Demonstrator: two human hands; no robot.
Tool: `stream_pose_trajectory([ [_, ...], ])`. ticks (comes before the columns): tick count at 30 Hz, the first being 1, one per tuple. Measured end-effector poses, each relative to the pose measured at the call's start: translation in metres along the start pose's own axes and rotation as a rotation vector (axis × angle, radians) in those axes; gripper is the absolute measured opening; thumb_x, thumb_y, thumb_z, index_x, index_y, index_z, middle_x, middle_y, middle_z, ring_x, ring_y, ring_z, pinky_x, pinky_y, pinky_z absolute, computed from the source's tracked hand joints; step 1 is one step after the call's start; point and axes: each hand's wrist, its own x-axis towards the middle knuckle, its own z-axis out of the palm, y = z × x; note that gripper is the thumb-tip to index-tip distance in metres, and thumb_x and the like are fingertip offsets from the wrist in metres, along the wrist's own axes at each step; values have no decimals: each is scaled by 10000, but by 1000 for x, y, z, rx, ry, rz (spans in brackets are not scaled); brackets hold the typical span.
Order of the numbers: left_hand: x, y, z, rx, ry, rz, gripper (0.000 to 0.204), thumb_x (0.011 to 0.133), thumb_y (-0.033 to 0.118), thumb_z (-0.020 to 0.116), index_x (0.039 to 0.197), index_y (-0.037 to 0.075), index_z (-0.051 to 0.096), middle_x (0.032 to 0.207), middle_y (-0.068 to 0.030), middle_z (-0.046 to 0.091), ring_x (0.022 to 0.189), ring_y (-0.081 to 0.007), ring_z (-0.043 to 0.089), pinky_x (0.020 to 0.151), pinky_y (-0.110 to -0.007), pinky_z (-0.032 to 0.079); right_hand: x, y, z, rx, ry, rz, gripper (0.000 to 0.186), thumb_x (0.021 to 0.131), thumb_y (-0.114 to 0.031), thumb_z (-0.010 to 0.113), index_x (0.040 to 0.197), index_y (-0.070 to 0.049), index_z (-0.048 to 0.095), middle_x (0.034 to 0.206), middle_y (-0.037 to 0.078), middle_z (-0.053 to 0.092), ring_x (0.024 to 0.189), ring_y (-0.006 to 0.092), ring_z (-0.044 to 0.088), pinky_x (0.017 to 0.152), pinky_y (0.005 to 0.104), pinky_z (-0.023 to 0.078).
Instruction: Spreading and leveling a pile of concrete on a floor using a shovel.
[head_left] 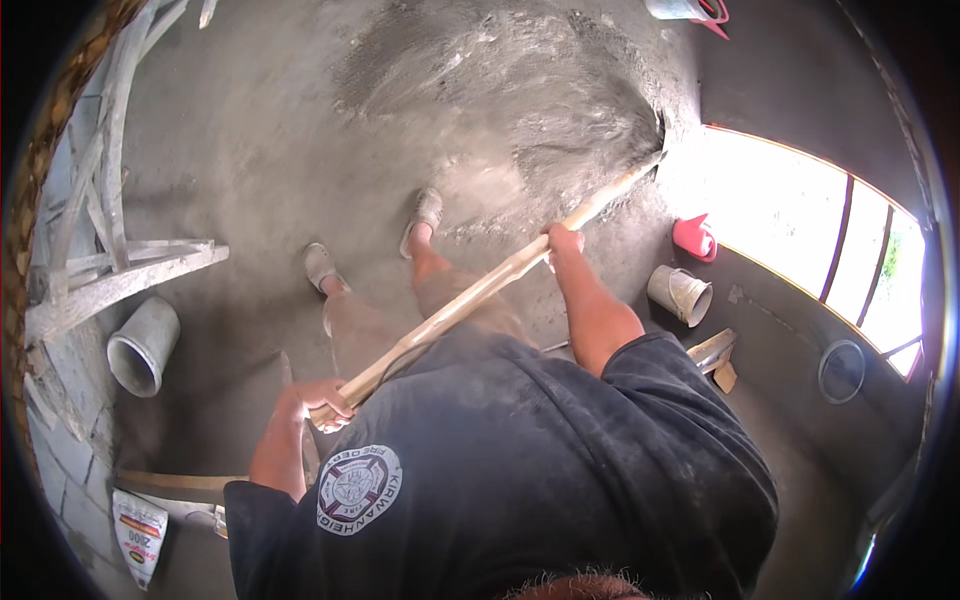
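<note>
A long pale wooden pole (470, 300) runs diagonally across my body, held by both hands. My left hand (322, 398) grips it near its lower end by my waist. Farther up the shaft, my right hand (563, 242) is wrapped around it with the arm extended. The pole's far end reaches a rough grey heap of powdery or wet mix (520, 80) at the upper right of the floor; whatever head it carries there is too indistinct to make out. My feet in light clogs (425, 210) stand on the dusty floor just short of the heap.
Wooden scaffolding (125, 270) and a grey bucket (140, 350) are on the left, above a printed sack (138, 535). On the right are a red watering can (692, 238), a white bucket (678, 295), timber offcuts (712, 348) and a bright window opening (780, 210).
</note>
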Motion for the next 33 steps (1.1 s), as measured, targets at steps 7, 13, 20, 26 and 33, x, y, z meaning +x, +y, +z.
stream_pose_trajectory([
  [7, -69, -64, -35, 288, 370, 97, 200, 718, 60, 730, 886, 4, 634, 661, -53, 593, 529, -130, 566, 437, -293, 419, -102, -1, 27, 326, -239, 61, 237, 726, -15, 664, 923, 42, 545, 793, 139, 573, 673, 272, 606, 599, 440, 550],
  [13, -152, -151, -10, 758, 1167, 166, 356, 635, 162, 719, 959, 29, 656, 852, -203, 675, 832, -384, 641, 768, -410, 510, -161, 16, 115, 611, -505, 285, 168, 824, -161, 604, 879, -33, 511, 739, 113, 522, 692, 280, 566, 682, 459, 531],
  [20, -237, -356, 36, 758, 1775, -210, 301, 671, 91, 763, 926, 62, 606, 842, -191, 660, 885, -389, 641, 794, -479, 503, -342, 127, 292, 373, -935, 625, 191, 836, -132, 676, 911, -43, 525, 783, 125, 532, 735, 294, 583, 761, 480, 559],
  [26, -323, -520, 148, 507, 1801, -717, 506, 671, 12, 632, 1173, 49, 581, 1122, -224, 614, 1071, -410, 595, 940, -469, 484, -531, 220, 348, 289, -1256, 805, 129, 854, -139, 621, 897, -53, 536, 701, 110, 533, 628, 264, 574, 615, 441, 539],
  [33, -329, -365, 149, 398, 1891, -913, 450, 706, 40, 660, 1152, 78, 611, 971, -218, 665, 1000, -404, 640, 875, -477, 525, -513, 169, 384, 282, -1150, 954, 109, 845, -45, 619, 795, -35, 522, 667, 87, 492, 582, 227, 548, 565, 385, 523],
])
